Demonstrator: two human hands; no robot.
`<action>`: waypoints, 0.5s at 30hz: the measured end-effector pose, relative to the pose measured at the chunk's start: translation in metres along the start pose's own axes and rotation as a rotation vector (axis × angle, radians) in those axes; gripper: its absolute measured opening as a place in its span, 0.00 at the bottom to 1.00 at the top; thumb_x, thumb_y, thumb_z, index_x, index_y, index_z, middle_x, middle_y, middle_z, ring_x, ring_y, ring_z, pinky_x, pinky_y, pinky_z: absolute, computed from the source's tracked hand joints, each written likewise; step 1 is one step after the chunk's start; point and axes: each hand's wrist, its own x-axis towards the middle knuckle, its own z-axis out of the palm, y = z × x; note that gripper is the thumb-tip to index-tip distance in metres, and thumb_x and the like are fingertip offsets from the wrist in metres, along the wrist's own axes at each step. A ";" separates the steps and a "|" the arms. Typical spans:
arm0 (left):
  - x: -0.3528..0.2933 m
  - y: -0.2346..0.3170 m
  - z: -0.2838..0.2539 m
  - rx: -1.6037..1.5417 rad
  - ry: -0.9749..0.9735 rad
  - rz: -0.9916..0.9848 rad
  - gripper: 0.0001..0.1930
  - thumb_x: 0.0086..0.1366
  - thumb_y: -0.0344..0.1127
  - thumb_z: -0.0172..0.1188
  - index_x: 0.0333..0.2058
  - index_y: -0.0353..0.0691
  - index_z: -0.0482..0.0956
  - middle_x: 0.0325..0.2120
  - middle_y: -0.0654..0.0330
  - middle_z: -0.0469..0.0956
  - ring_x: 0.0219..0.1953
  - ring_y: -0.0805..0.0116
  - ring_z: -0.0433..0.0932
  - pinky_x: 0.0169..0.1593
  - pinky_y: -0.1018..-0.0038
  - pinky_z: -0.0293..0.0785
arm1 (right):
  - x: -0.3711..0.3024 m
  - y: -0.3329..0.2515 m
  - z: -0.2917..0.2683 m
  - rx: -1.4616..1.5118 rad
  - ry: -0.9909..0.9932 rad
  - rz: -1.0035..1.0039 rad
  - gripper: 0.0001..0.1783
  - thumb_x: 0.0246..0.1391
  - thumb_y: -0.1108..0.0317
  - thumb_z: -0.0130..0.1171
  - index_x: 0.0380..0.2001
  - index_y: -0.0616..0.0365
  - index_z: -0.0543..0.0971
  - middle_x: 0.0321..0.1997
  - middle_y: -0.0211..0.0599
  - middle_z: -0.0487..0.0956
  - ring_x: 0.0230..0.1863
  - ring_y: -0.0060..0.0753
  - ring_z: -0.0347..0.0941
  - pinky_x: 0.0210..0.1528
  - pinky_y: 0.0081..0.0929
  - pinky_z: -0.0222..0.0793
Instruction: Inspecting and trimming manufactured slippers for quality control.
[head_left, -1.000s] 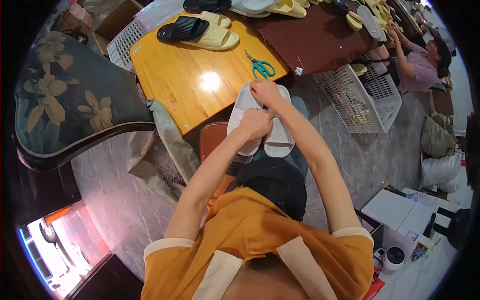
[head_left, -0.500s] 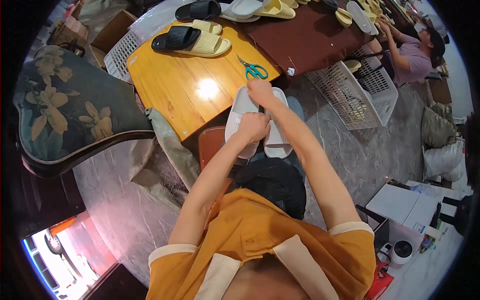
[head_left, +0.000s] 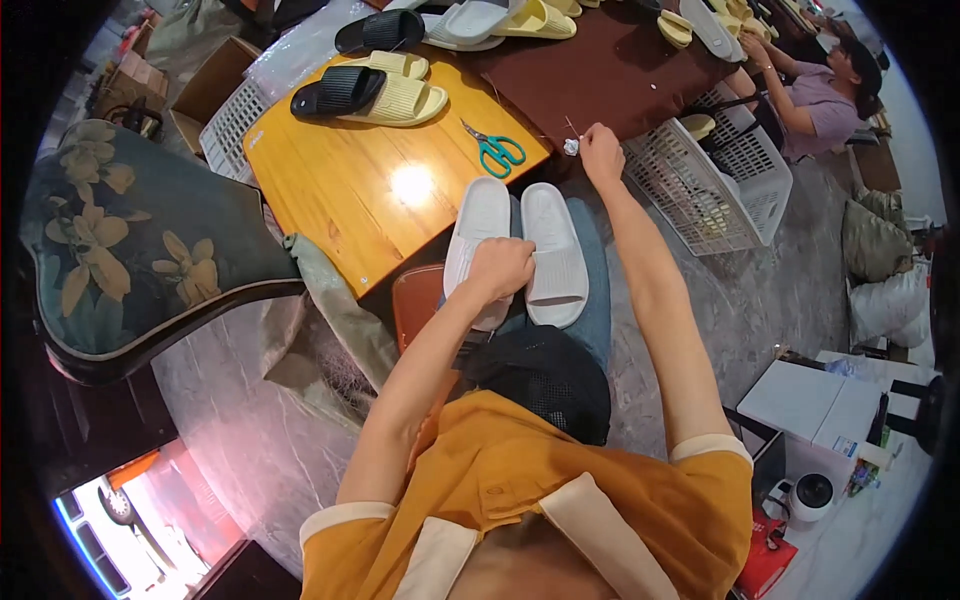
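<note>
Two white slide slippers lie side by side on my jeans-clad lap. My left hand [head_left: 501, 268] is closed on the left slipper [head_left: 484, 208], covering its strap. The right slipper [head_left: 555, 245] rests beside it, untouched by my right hand. Out at the edge of the brown cloth, my right hand [head_left: 603, 157] has its fingers drawn together next to a small crumpled white piece [head_left: 571, 147]. A thin line shows near those fingertips; what they hold is too small to make out. Teal-handled scissors [head_left: 497, 154] lie open on the wooden table.
The yellow wooden table [head_left: 340, 210] carries black slippers [head_left: 338, 92] and cream slippers [head_left: 408, 104]. Beyond is a brown-covered table [head_left: 600, 70] with more slippers. A white plastic crate [head_left: 700, 200] stands at right, near a co-worker [head_left: 825, 105]. A floral chair [head_left: 150, 230] is at left.
My right hand has left the slippers and moved up and right to the brown cloth's edge. The right slipper now shows fully. My left hand stays on the left slipper.
</note>
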 end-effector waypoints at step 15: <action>-0.003 0.006 -0.004 -0.044 0.065 -0.032 0.12 0.56 0.39 0.51 0.28 0.38 0.79 0.26 0.47 0.80 0.32 0.45 0.80 0.39 0.52 0.75 | -0.122 0.007 -0.064 0.690 -0.363 -0.019 0.12 0.54 0.71 0.59 0.42 0.62 0.79 0.39 0.43 0.81 0.41 0.37 0.79 0.43 0.31 0.73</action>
